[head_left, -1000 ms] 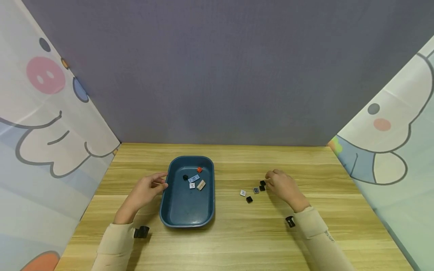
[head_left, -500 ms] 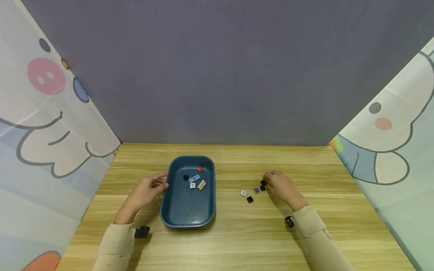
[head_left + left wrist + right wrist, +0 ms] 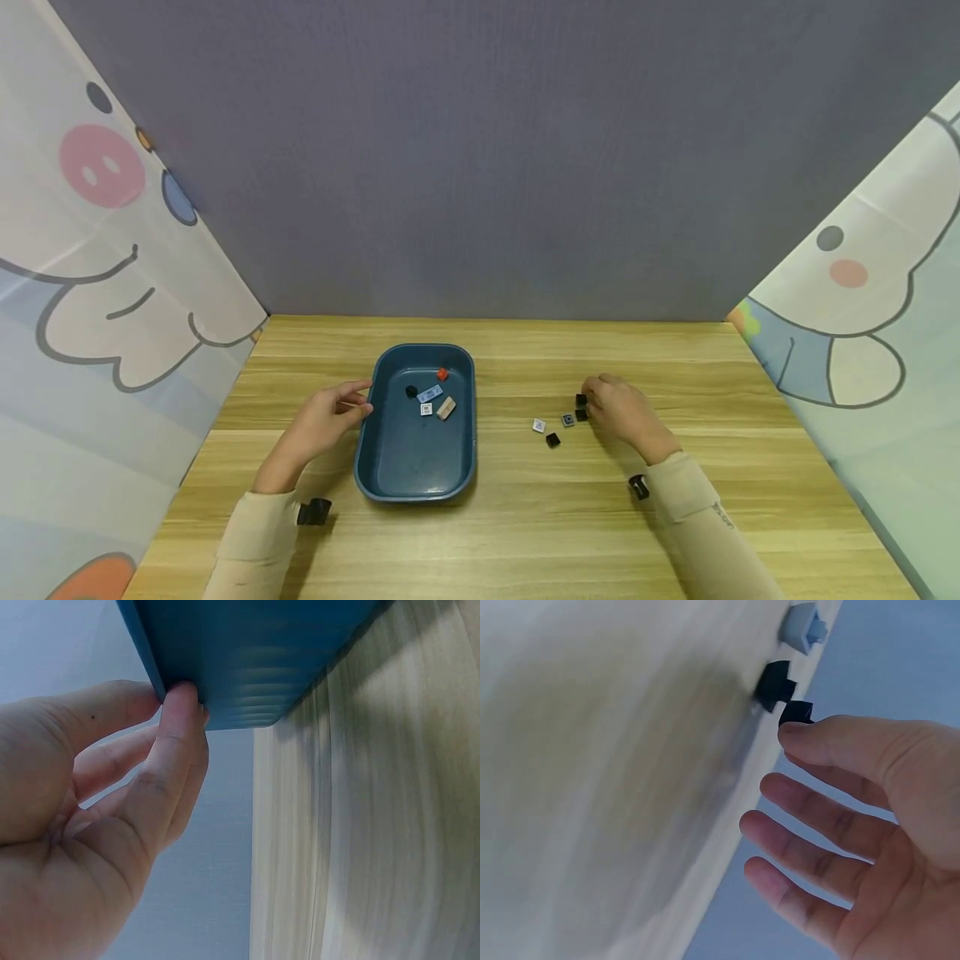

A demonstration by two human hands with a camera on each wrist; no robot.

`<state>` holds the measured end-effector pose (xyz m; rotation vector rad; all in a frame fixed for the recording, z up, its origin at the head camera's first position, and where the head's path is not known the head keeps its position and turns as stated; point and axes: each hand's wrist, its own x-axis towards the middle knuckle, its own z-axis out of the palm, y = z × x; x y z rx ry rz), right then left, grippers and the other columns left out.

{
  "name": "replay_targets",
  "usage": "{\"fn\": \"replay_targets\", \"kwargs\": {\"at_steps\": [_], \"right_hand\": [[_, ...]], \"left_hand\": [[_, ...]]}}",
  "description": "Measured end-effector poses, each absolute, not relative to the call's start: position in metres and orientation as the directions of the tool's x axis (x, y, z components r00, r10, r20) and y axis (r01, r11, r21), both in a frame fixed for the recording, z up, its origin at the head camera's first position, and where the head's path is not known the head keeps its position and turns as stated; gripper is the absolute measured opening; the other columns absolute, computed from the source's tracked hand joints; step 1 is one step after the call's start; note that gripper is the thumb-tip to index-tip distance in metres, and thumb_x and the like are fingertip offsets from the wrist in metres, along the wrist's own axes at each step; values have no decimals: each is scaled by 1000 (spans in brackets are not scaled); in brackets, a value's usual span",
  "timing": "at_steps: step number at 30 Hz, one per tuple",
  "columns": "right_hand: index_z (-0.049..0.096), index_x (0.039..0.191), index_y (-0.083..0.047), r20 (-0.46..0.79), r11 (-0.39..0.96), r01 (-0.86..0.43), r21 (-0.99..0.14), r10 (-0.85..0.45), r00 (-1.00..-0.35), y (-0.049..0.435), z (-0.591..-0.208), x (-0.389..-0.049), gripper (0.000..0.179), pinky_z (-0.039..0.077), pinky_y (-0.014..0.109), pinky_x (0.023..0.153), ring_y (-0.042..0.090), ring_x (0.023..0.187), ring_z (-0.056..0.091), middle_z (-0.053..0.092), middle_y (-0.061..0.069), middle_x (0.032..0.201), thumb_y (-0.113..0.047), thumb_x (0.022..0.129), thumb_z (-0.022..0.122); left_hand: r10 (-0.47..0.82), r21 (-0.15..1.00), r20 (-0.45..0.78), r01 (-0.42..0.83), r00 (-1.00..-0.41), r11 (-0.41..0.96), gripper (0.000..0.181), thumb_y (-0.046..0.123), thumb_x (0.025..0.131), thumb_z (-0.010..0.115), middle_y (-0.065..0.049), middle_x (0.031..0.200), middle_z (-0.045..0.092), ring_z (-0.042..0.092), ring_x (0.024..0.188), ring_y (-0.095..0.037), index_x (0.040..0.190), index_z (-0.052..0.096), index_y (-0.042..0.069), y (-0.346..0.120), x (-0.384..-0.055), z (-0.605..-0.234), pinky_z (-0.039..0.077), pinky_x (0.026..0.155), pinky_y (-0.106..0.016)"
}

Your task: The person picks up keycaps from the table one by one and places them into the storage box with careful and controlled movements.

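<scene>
On the left, my left hand pinches the near-left rim of a dark blue tray; the left wrist view has thumb and fingers on either side of that rim. Inside the tray lie a red keycap, a black one, a light blue wide keycap, a white one and a tan one. My right hand pinches a small black keycap between thumb and index finger, the other fingers spread. Right beside it sits another black keycap, with a grey keycap beyond.
A white keycap and a further black keycap lie on the wooden table between tray and right hand. A grey wall stands behind the table, with printed cloth panels at both sides.
My right hand has shifted slightly left and its fingertips have come together on the black keycap, which has turned a little. The left hand and tray have stayed put.
</scene>
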<state>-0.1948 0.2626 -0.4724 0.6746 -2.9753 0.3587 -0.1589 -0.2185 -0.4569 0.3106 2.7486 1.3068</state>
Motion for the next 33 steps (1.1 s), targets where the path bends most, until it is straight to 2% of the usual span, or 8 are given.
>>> {"fn": "replay_targets", "kwargs": {"at_steps": [11, 18, 24, 33], "right_hand": [[71, 105, -5, 144, 859, -487, -159, -468, -872, 239, -455, -196, 21, 54, 35, 63, 20, 76, 62, 65, 7, 93, -5, 85, 79], [71, 109, -6, 137, 849, -506, -150, -489, -861, 214, -446, -197, 21, 54, 35, 68, 21, 81, 63, 66, 7, 98, -6, 88, 75], [70, 110, -6, 142, 825, -542, -158, -525, -839, 185, -431, -199, 23, 55, 39, 75, 26, 88, 64, 65, 8, 101, -9, 89, 77], [70, 111, -10, 175, 794, -593, -130, -570, -802, 143, -416, -206, 21, 54, 36, 75, 24, 91, 63, 65, 4, 104, -14, 92, 75]], "left_hand": [[219, 771, 15, 150, -976, 619, 43, 8, 98, 65, -16, 109, 68, 68, 96, -35, 137, 56, -5, -219, -159, -458, 58, 78, -43], [224, 770, 24, 161, -974, 617, 43, 8, 98, 65, -17, 109, 68, 68, 97, -36, 137, 56, -5, -219, -159, -458, 58, 79, -45], [227, 767, 25, 164, -974, 620, 42, 9, 98, 65, -17, 109, 68, 68, 97, -36, 137, 56, -5, -219, -159, -458, 57, 79, -45], [219, 772, 23, 157, -975, 616, 42, 9, 98, 65, -16, 109, 68, 68, 96, -35, 137, 57, -5, -219, -158, -458, 57, 78, -44]]}}
